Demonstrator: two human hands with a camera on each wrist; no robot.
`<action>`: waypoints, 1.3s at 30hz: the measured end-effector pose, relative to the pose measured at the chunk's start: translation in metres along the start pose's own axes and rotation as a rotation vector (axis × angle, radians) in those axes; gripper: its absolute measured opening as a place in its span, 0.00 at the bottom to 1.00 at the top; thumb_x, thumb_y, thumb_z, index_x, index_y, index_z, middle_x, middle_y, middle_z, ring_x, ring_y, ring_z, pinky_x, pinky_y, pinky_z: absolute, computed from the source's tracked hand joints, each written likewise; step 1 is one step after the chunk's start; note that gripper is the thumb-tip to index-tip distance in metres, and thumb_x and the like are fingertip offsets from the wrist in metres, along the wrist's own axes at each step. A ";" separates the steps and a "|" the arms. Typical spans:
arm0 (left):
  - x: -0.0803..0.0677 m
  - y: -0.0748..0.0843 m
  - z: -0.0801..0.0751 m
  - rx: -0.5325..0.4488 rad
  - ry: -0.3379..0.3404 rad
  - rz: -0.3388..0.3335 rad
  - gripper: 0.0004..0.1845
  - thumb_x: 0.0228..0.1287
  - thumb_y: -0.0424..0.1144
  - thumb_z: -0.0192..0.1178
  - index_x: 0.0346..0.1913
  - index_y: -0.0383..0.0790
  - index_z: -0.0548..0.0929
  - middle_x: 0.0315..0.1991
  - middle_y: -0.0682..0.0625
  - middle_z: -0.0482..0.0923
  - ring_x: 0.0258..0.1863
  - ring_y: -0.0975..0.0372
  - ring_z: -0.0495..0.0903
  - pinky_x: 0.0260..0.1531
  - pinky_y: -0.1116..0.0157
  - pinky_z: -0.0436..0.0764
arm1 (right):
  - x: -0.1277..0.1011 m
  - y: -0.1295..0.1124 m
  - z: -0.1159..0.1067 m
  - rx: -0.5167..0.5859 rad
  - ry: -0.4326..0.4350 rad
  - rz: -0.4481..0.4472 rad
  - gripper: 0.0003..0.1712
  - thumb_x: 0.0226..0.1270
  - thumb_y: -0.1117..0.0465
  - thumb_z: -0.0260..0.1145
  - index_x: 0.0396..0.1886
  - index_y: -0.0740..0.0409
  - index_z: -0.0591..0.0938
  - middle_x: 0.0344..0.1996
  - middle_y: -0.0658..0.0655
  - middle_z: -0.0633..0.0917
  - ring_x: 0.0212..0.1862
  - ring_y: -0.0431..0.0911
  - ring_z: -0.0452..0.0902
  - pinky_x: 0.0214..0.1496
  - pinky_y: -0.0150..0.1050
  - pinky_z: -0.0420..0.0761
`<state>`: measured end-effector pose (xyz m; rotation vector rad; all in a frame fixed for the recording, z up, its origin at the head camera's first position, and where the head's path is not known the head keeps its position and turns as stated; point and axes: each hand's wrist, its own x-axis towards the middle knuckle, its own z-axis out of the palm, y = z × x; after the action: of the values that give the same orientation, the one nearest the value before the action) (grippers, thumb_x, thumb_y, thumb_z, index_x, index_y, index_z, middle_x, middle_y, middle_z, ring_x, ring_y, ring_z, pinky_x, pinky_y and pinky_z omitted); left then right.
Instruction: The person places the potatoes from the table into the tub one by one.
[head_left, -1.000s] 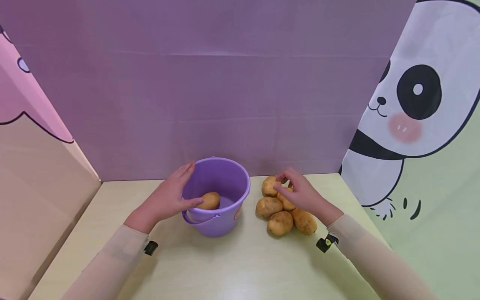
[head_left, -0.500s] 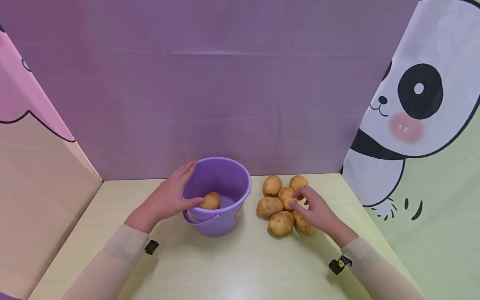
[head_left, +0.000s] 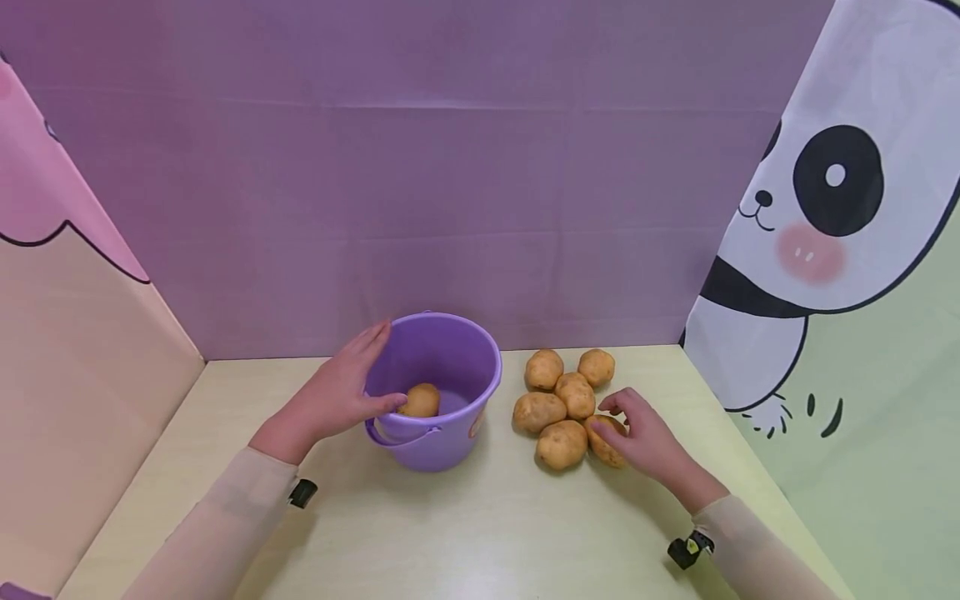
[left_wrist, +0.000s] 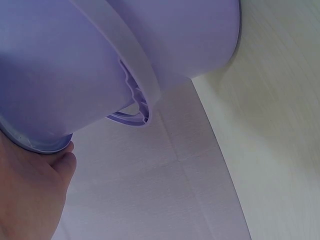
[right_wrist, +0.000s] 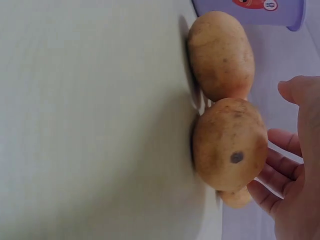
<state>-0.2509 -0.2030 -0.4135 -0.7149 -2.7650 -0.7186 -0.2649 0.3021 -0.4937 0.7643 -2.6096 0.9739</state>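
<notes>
A purple bucket (head_left: 450,442) stands on the pale table (head_left: 465,533) with one potato (head_left: 422,400) inside. My left hand (head_left: 337,396) grips its near-left rim, thumb hooked over the edge and fingers along the outside. From below, the left wrist view shows the bucket (left_wrist: 75,75) and my left hand (left_wrist: 30,195) at the rim. Several potatoes (head_left: 558,404) lie in a pile to the right. My right hand (head_left: 641,437) curls round the front-right potato (head_left: 602,447), which rests on the table. In the right wrist view the fingers (right_wrist: 282,170) wrap behind that potato (right_wrist: 229,144).
A purple backdrop stands behind the table, a pink and tan panel on the left, a panda panel (head_left: 825,217) on the right. Another potato (right_wrist: 220,55) touches the held one. The bucket's handle (left_wrist: 135,70) hangs down its side.
My right hand has drawn back from the top of the pile, down and right, onto the front-right potato. The left hand and bucket have stayed put.
</notes>
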 end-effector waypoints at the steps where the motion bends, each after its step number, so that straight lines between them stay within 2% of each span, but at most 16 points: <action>1: 0.000 0.000 0.000 0.000 -0.001 -0.002 0.60 0.69 0.60 0.73 0.86 0.24 0.55 0.89 0.33 0.50 0.88 0.38 0.50 0.83 0.37 0.57 | -0.001 0.001 0.000 -0.003 -0.001 0.002 0.14 0.74 0.60 0.78 0.50 0.64 0.85 0.44 0.61 0.83 0.41 0.54 0.78 0.40 0.40 0.81; 5: 0.000 0.000 -0.001 0.005 -0.005 -0.008 0.60 0.70 0.60 0.73 0.87 0.24 0.54 0.89 0.33 0.50 0.88 0.38 0.50 0.83 0.37 0.57 | -0.005 0.004 0.003 -0.013 -0.007 0.023 0.17 0.74 0.59 0.79 0.53 0.64 0.85 0.45 0.59 0.83 0.39 0.51 0.77 0.39 0.38 0.78; 10: 0.000 0.000 0.000 0.005 -0.008 -0.005 0.60 0.70 0.60 0.73 0.87 0.24 0.54 0.89 0.32 0.49 0.87 0.37 0.50 0.83 0.36 0.57 | -0.011 0.006 0.007 -0.043 -0.008 0.048 0.21 0.73 0.56 0.79 0.57 0.64 0.84 0.49 0.57 0.83 0.44 0.48 0.76 0.43 0.40 0.79; 15: 0.000 -0.001 0.001 0.003 -0.006 -0.003 0.60 0.69 0.61 0.73 0.86 0.24 0.55 0.89 0.33 0.49 0.87 0.37 0.50 0.83 0.37 0.57 | -0.015 0.006 0.010 -0.042 -0.016 0.083 0.28 0.72 0.54 0.79 0.63 0.67 0.83 0.54 0.61 0.84 0.53 0.53 0.81 0.55 0.52 0.84; 20: 0.000 -0.001 0.002 0.002 -0.002 -0.005 0.61 0.69 0.62 0.73 0.86 0.24 0.55 0.89 0.33 0.50 0.87 0.37 0.50 0.83 0.36 0.57 | -0.016 0.009 0.014 -0.021 -0.045 0.130 0.33 0.71 0.52 0.81 0.68 0.64 0.83 0.58 0.59 0.84 0.60 0.56 0.82 0.64 0.61 0.83; 26: 0.000 0.000 0.003 0.004 0.002 -0.003 0.60 0.69 0.61 0.73 0.86 0.24 0.55 0.89 0.32 0.50 0.87 0.37 0.51 0.83 0.36 0.57 | -0.018 0.013 0.019 0.004 -0.065 0.157 0.36 0.72 0.51 0.81 0.72 0.64 0.82 0.60 0.60 0.85 0.62 0.57 0.83 0.66 0.61 0.82; 39: -0.001 -0.001 0.004 -0.002 0.009 -0.002 0.59 0.69 0.58 0.74 0.87 0.24 0.55 0.89 0.33 0.50 0.88 0.38 0.50 0.83 0.36 0.57 | -0.021 0.015 0.020 0.071 -0.058 0.164 0.35 0.72 0.55 0.80 0.73 0.63 0.81 0.64 0.62 0.84 0.65 0.60 0.82 0.68 0.62 0.81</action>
<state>-0.2507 -0.2018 -0.4176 -0.7082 -2.7579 -0.7227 -0.2568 0.3064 -0.5249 0.6102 -2.7359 1.1111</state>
